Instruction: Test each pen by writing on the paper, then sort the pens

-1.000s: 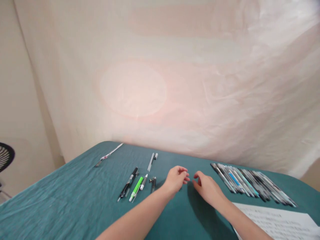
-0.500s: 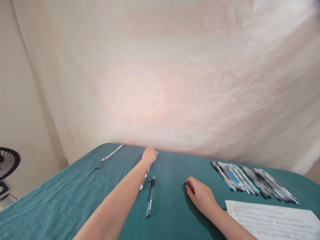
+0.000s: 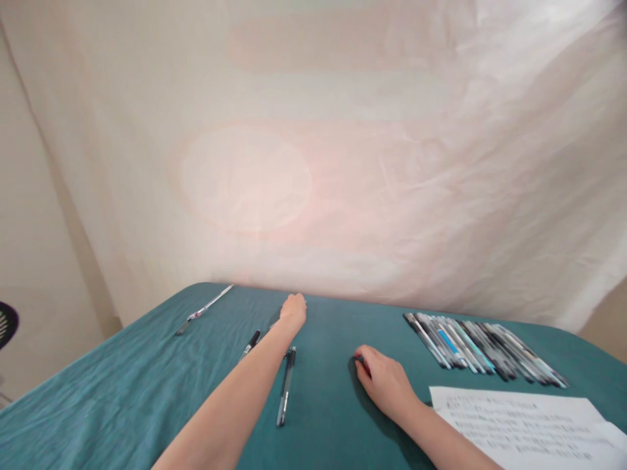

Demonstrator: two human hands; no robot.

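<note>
My left hand [image 3: 293, 312] reaches toward the far edge of the table, its fingers curled. What they hold, if anything, is hidden. A dark-capped pen [image 3: 253, 342] lies partly covered by my left forearm. Just right of that forearm, a clear pen with a black cap [image 3: 287, 388] lies lengthwise on the cloth. My right hand [image 3: 386, 382] rests on the table with curled fingers, thumb and index close together. Anything inside it is too small to make out.
A row of several pens [image 3: 482, 346] lies side by side at the right. In front of it is a handwritten paper sheet [image 3: 514, 424]. Another pen [image 3: 204, 309] lies far left on the green tablecloth [image 3: 122, 385]. A fan [image 3: 6, 324] shows at the left edge.
The view has turned slightly right. My left hand has shifted a little right relative to the pens; the dark-capped pen now shows left of the forearm. My right hand stays on the table.
</note>
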